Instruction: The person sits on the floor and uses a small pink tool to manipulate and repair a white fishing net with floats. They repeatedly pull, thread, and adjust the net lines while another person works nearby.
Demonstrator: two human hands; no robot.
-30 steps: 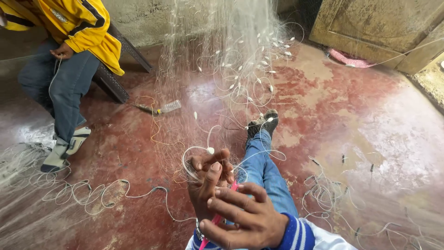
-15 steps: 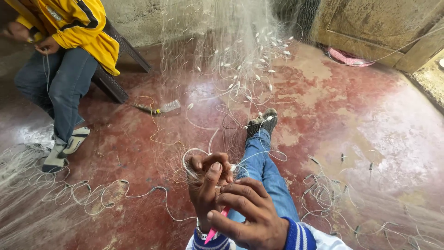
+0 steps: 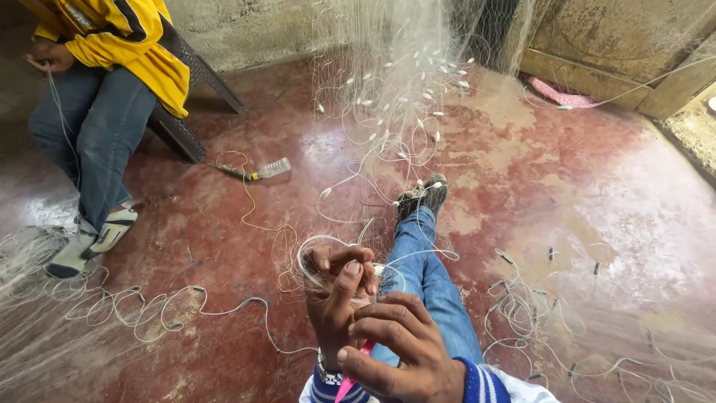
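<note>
While stretched away toward the far wall, thin white fishing net [image 3: 388, 97]: pinched in left hand [image 3: 337, 298]; right hand [image 3: 399, 351] nearer, seemingly gripping pink plastic needle [image 3: 347, 380].

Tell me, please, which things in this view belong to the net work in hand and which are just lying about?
In hand:
- left hand, pinching the white cord
- right hand, holding the pink tool
- fishing net with white floats

Lying about:
- clear plastic bottle on the red floor
- pink cloth by the wooden door
- dark chair under a seated person
</note>
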